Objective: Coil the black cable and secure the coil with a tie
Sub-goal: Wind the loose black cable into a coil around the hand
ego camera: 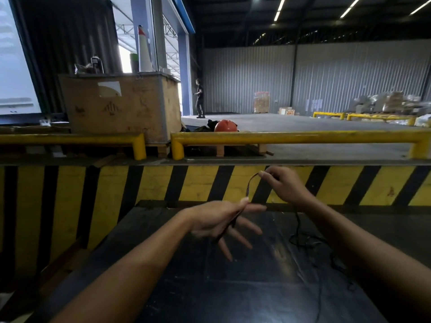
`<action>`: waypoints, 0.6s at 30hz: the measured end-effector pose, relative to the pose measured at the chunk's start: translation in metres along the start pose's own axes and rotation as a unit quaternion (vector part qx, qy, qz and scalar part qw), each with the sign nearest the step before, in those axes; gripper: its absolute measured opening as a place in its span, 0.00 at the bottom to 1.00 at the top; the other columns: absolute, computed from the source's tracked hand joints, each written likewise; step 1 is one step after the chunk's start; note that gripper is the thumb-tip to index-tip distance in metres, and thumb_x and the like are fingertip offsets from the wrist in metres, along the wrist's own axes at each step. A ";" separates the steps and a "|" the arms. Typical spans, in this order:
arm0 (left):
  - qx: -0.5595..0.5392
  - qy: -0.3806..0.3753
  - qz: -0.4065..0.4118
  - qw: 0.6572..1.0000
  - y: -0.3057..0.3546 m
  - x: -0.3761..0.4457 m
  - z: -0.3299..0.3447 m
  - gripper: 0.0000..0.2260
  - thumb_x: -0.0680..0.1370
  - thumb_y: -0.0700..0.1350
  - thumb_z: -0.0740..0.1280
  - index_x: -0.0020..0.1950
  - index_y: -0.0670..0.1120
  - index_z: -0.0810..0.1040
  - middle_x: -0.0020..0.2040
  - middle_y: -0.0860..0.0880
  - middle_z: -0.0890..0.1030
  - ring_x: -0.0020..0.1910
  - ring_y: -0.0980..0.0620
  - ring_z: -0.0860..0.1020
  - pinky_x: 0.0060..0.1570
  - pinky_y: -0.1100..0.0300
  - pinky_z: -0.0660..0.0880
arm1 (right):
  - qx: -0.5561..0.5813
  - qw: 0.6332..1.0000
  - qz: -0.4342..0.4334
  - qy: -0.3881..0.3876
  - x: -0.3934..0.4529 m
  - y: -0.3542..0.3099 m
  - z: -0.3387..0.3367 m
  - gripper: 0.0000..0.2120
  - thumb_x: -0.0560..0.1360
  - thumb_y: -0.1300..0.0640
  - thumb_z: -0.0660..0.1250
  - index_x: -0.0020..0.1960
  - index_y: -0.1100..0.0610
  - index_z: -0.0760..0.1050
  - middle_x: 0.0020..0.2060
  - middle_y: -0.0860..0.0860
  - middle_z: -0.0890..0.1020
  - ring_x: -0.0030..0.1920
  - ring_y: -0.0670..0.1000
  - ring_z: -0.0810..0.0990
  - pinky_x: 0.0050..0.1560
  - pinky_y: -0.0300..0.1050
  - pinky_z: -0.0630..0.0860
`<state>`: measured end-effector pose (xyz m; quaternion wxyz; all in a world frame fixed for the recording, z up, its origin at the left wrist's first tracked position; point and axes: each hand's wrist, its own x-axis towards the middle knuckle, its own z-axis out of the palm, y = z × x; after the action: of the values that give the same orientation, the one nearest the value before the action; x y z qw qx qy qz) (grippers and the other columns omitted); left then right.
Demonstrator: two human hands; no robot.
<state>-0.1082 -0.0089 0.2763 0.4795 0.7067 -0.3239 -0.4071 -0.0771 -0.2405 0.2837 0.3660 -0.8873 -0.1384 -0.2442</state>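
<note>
We look from a single head-worn wide-angle camera, facing forward and slightly down, close over the dark surface [210,287], past the striped barrier [105,190] and yellow rail [291,136] into the warehouse beyond.

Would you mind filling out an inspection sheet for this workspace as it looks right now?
Surface: black worktop, dark and scuffed.
Job's things: black cable arcs between both hands; the rest lies loose and uncoiled on the worktop at right; no tie seen.
Clutter: nothing seen on the worktop besides the cable.
Grippers: left hand pinches the cable, other fingers spread; right hand pinches it higher up.
Cables: only the black cable.
Surroundings: striped barrier, yellow rail, wooden crate, orange helmet, a person standing far off.
</note>
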 end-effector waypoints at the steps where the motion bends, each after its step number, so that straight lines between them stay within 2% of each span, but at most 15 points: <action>1: -0.043 0.006 0.055 0.998 0.009 0.003 0.002 0.19 0.77 0.64 0.51 0.66 0.66 0.69 0.66 0.47 0.76 0.61 0.42 0.77 0.44 0.45 0.81 | 0.030 0.999 0.023 -0.033 -0.007 0.000 0.012 0.07 0.79 0.53 0.59 0.47 0.50 0.76 0.42 0.49 0.80 0.41 0.47 0.79 0.39 0.43 0.76; 3: -0.123 0.051 0.162 0.978 0.028 0.008 0.000 0.20 0.78 0.62 0.52 0.69 0.64 0.67 0.71 0.45 0.71 0.66 0.42 0.73 0.50 0.39 0.79 | 0.039 0.988 0.020 -0.151 -0.034 0.000 0.044 0.10 0.80 0.55 0.56 0.56 0.49 0.76 0.49 0.46 0.80 0.47 0.45 0.80 0.48 0.47 0.80; 4: -0.147 0.085 0.200 0.965 0.035 0.010 -0.004 0.20 0.78 0.62 0.52 0.69 0.64 0.67 0.73 0.46 0.67 0.68 0.43 0.70 0.55 0.35 0.74 | 0.017 0.979 -0.001 -0.204 -0.053 -0.002 0.063 0.10 0.80 0.53 0.56 0.55 0.46 0.75 0.47 0.44 0.79 0.45 0.43 0.80 0.49 0.47 0.80; 5: -0.156 0.123 0.221 0.955 0.041 0.012 -0.008 0.20 0.78 0.61 0.51 0.69 0.64 0.66 0.75 0.48 0.64 0.71 0.43 0.65 0.60 0.30 0.68 | 0.002 0.970 -0.021 -0.243 -0.072 -0.005 0.083 0.09 0.80 0.50 0.55 0.50 0.41 0.73 0.41 0.42 0.78 0.40 0.41 0.78 0.45 0.47 0.79; 7: -0.127 0.190 0.214 0.950 0.040 0.017 -0.018 0.20 0.79 0.61 0.50 0.70 0.65 0.62 0.77 0.48 0.58 0.75 0.42 0.57 0.63 0.26 0.56 | -0.009 0.952 -0.053 -0.301 -0.103 -0.012 0.112 0.09 0.79 0.44 0.53 0.42 0.41 0.68 0.35 0.43 0.75 0.32 0.41 0.73 0.36 0.45 0.73; 9: -0.060 0.243 0.172 0.953 0.028 0.017 -0.027 0.20 0.79 0.62 0.49 0.72 0.65 0.60 0.78 0.47 0.55 0.76 0.41 0.53 0.64 0.27 0.53 | -0.049 0.939 -0.068 -0.333 -0.112 -0.011 0.116 0.11 0.79 0.42 0.52 0.42 0.45 0.66 0.36 0.46 0.74 0.31 0.44 0.72 0.35 0.46 0.69; 11: -0.004 0.285 0.119 0.951 0.011 0.012 -0.035 0.21 0.79 0.62 0.48 0.72 0.65 0.59 0.78 0.47 0.55 0.76 0.41 0.52 0.66 0.29 0.52 | -0.072 0.937 -0.055 -0.337 -0.102 -0.004 0.098 0.11 0.79 0.44 0.54 0.44 0.48 0.69 0.37 0.47 0.76 0.34 0.46 0.74 0.36 0.46 0.73; 14: 0.077 0.331 0.033 0.940 -0.015 0.000 -0.052 0.20 0.79 0.63 0.47 0.72 0.66 0.59 0.78 0.46 0.57 0.76 0.39 0.53 0.69 0.33 0.52 | -0.084 0.947 -0.039 -0.307 -0.073 0.003 0.052 0.08 0.78 0.47 0.59 0.45 0.48 0.73 0.38 0.47 0.78 0.37 0.43 0.78 0.40 0.41 0.78; 16: 0.152 0.298 -0.044 0.941 -0.028 -0.006 -0.055 0.21 0.79 0.62 0.47 0.73 0.64 0.59 0.77 0.46 0.60 0.75 0.40 0.57 0.69 0.38 0.56 | -0.082 0.961 -0.044 -0.260 -0.049 0.001 0.021 0.06 0.77 0.48 0.61 0.44 0.47 0.75 0.39 0.47 0.79 0.38 0.43 0.79 0.40 0.41 0.78; 18: 0.197 0.223 -0.115 0.948 -0.034 -0.006 -0.048 0.22 0.79 0.62 0.47 0.73 0.62 0.60 0.74 0.47 0.66 0.71 0.43 0.66 0.67 0.42 0.64 | -0.072 0.978 -0.058 -0.185 -0.027 -0.008 -0.004 0.04 0.75 0.48 0.64 0.43 0.46 0.76 0.39 0.48 0.80 0.38 0.42 0.79 0.39 0.41 0.78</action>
<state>-0.0663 0.0268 0.2559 0.3409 0.8920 -0.1994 -0.2197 -0.1045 -0.2397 0.2760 0.2540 -0.9317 -0.2371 -0.1060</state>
